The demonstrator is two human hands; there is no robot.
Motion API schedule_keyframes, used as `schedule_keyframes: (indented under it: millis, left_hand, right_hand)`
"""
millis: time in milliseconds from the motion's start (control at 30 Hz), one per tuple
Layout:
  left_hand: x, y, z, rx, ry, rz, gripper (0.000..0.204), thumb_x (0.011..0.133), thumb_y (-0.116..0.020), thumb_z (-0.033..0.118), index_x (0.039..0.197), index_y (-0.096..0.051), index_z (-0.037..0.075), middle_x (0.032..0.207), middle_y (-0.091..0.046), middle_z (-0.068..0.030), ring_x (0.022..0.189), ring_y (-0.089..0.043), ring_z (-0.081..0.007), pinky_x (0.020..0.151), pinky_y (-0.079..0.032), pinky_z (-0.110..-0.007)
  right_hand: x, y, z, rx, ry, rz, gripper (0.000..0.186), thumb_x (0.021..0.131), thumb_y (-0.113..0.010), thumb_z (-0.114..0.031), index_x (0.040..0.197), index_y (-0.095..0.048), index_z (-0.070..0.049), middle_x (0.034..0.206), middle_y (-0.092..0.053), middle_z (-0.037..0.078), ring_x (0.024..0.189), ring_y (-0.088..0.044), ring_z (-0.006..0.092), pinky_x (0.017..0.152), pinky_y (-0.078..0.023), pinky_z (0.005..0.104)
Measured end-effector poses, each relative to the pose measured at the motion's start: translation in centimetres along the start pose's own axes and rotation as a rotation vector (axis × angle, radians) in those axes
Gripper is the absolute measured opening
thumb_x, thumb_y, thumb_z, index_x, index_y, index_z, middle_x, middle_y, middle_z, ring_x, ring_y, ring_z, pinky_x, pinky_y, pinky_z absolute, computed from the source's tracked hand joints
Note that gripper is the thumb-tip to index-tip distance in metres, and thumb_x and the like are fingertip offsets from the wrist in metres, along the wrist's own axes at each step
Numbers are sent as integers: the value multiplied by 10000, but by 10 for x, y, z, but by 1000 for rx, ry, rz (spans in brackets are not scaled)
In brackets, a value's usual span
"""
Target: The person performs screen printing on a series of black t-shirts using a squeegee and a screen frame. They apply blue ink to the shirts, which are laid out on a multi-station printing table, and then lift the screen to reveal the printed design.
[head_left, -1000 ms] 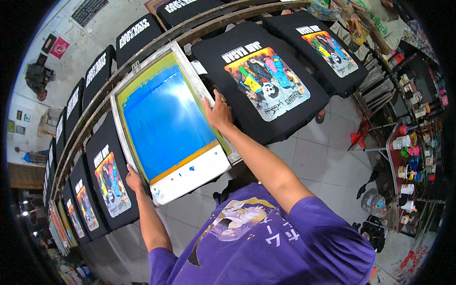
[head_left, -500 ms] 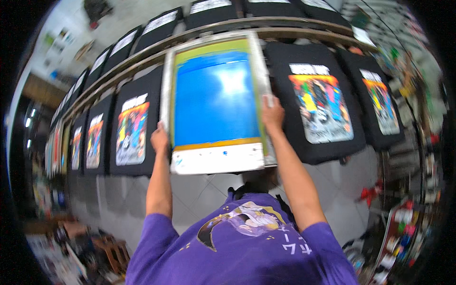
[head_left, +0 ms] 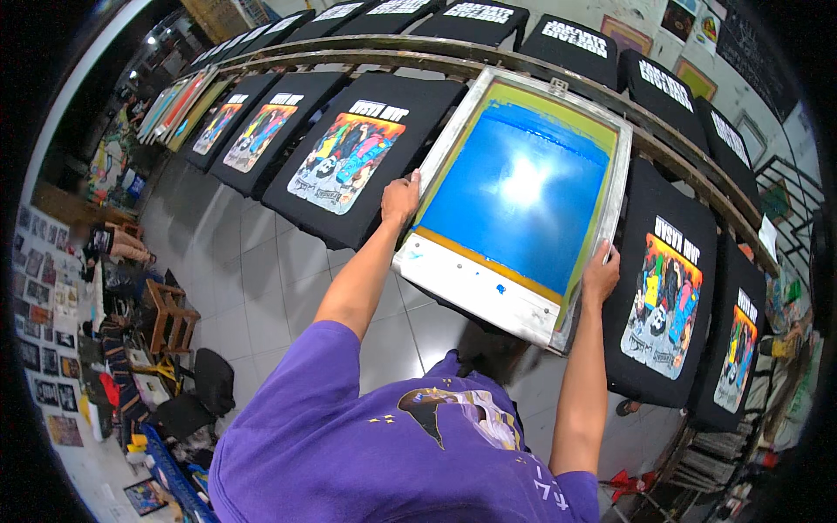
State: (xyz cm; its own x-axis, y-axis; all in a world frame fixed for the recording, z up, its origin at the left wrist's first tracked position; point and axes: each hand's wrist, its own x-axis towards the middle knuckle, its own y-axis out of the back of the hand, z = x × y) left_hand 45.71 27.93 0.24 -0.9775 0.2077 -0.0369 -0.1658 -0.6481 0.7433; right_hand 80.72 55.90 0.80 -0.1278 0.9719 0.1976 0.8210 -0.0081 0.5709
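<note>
Since half a second ago the view has swung, so the rectangular printing screen with a pale, scuffed frame sits further right and slants; both hands keep their hold. Left hand gripping the screen's left side, right hand gripping its right side, lower down toward the wearer; fingers partly hidden, can't tell how far they wrap underneath. Between the hands: glossy blue mesh area, strong glare on it, yellow-green border, white strip with blue specks at the near end. Beyond the hands, small metal clamp at the screen's far end, by a pair of long wooden rails. Just left of the left hand, black garment with a multicolour print on a board; just right of the right hand, similar black printed garment. Below the hands, wearer's purple T-shirt and grey tiled floor.
</note>
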Motion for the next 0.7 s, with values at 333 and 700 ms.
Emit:
schedule_keyframes:
  millis: [333,700]
  left_hand:
    - [-4,6,4,-23,35,-11,661,928,-486,601,998,-748,-2,1083,-690,-277,1081,-643,-424,963,-484,-475]
    - [-9,8,8,-14,18,23,664,941,-474,577,926,-745,-29,1031,-684,-307,1044,-649,-446,940,-489,-500]
  right_hand:
    - [-2,-5,-4,-29,-17,54,591,977,-501,-535,1254,-616,-26,1119,-681,278,1058,-637,461,904,-482,504]
    - [-1,-2,-6,-30,14,39,596,978,-516,-510,1258,-596,10,1139,-673,285,1078,-633,457,913,-481,497]
